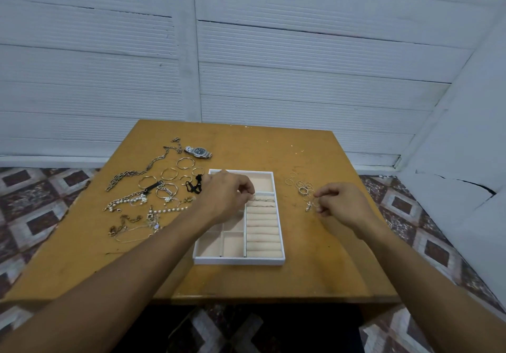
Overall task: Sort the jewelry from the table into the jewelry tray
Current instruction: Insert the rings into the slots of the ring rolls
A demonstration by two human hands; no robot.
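An orange-brown wooden surface (273,147) seen from above, with two bare forearms reaching in. To the left of the left hand lies a spread of loose jewelry: a long chain (137,173), several hoops (169,173) and pearl bracelets (167,210). A watch (197,152) sits beyond them, farther from the person. The left hand (227,196) hovers over the far half of the white jewelry tray (238,261) with its fingers curled. Thumb and fingertips pinch a thin ring (252,197) at the topmost of the padded ring rolls (264,229), which fill the tray's right column. Just right of those fingertips, a few thin rings appear to sit in the top rolls. Between the two hands, up and left of the right hand's fingertips, a cluster of rings (302,187) lies on the surface beside the tray, apart from it. The right hand (339,204) has its fingers curled and pinches a second ring (316,202) low over the surface. A small charm (308,206) lies just left of its fingertips — whether it touches them cannot be told.
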